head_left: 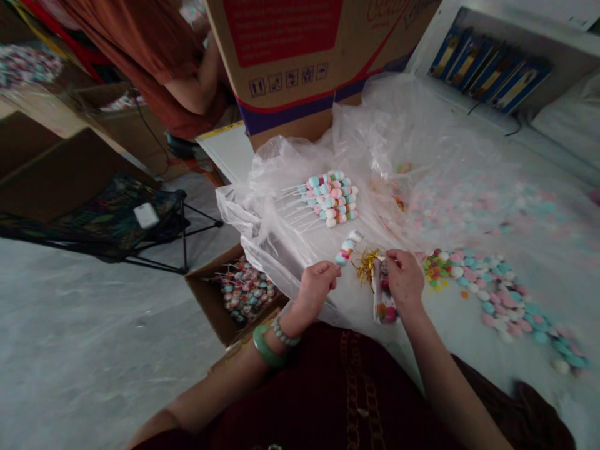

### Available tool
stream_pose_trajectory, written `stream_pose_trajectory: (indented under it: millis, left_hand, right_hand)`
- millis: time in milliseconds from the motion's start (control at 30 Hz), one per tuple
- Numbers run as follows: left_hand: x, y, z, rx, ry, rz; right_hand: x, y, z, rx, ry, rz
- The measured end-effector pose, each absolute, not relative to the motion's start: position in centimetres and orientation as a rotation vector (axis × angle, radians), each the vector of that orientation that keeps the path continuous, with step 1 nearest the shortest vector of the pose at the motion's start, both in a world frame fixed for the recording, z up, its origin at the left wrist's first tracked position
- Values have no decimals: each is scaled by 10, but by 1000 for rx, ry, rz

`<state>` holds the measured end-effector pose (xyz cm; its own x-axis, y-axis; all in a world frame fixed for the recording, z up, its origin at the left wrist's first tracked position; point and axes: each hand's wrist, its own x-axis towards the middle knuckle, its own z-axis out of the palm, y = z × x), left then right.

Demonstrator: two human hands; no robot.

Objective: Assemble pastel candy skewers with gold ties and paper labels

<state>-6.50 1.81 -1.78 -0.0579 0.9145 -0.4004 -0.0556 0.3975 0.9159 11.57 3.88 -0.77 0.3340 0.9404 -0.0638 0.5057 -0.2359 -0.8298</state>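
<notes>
My left hand point(319, 282) is closed round the stick of a marshmallow skewer point(347, 247), pale blue, white and pink, tilted up to the right. Its top looks wrapped in shiny clear film. My right hand point(405, 279) is pinched, thumb and finger together; what lies between them is too small to make out. Between the hands lies a bunch of gold twist ties point(367, 265). Partly under the right hand is a stack of clear printed bags point(386, 311). Farther back, several finished skewers point(332, 197) form a pile, sticks to the left.
Loose pastel marshmallows point(506, 294) spread across the right of the table, beside small yellow-green pieces point(437, 269). Clear plastic sheeting point(398, 125) covers the back. A carton of skewers point(248, 290) stands below the left edge. A large cardboard box point(300, 81) and another person point(154, 62) are beyond.
</notes>
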Motion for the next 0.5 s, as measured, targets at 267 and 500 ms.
stream_pose_trajectory:
  millis: [267,500]
  left_hand:
    - [-68,27,-23,412,1259,915]
    - [-67,28,-22,348,1219,915]
  right_hand:
    - [123,53,-28,-2194,-1882,245]
    - [125,44,-7,-2166,-1834,221]
